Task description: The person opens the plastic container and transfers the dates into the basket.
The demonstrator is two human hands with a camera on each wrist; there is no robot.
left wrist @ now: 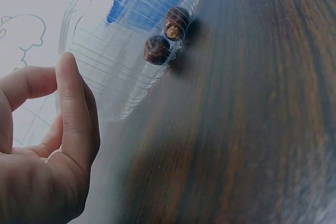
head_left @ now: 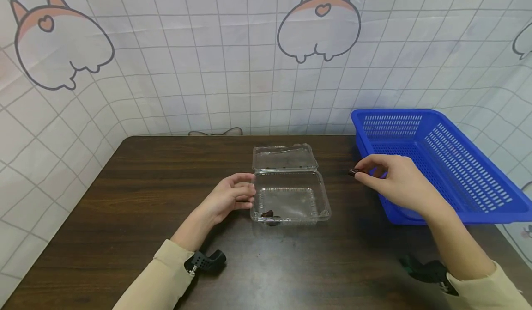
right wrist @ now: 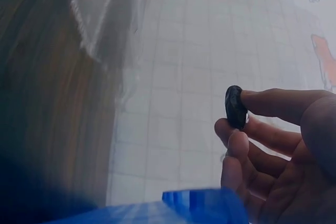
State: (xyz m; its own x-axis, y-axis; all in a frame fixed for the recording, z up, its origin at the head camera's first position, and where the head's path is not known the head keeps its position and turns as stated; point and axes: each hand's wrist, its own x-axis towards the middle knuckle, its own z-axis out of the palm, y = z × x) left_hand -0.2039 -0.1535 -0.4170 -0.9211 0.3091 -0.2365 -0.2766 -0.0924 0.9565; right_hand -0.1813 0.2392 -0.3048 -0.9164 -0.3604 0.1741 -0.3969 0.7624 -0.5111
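A clear plastic clamshell box [head_left: 287, 203] stands on the table with its hinged lid [head_left: 286, 158] raised at the back. Two dark brown, wrinkled dried dates [left wrist: 176, 23] lie in its front left corner. At the box's left side, my left hand [head_left: 230, 197] rests its fingertips against the wall, fingers loosely extended. My right hand [head_left: 392, 180] pinches another dark dried date [right wrist: 236, 107] between thumb and fingertips. It is in the air right of the box, near the blue basket's left rim.
A blue perforated plastic basket [head_left: 374, 136] stands at the right of the dark wooden table [head_left: 166, 180]. Behind the table hangs a white grid-patterned cloth [head_left: 220, 69] with cartoon drawings. A thin dark cord [head_left: 216, 133] shows at the table's back edge.
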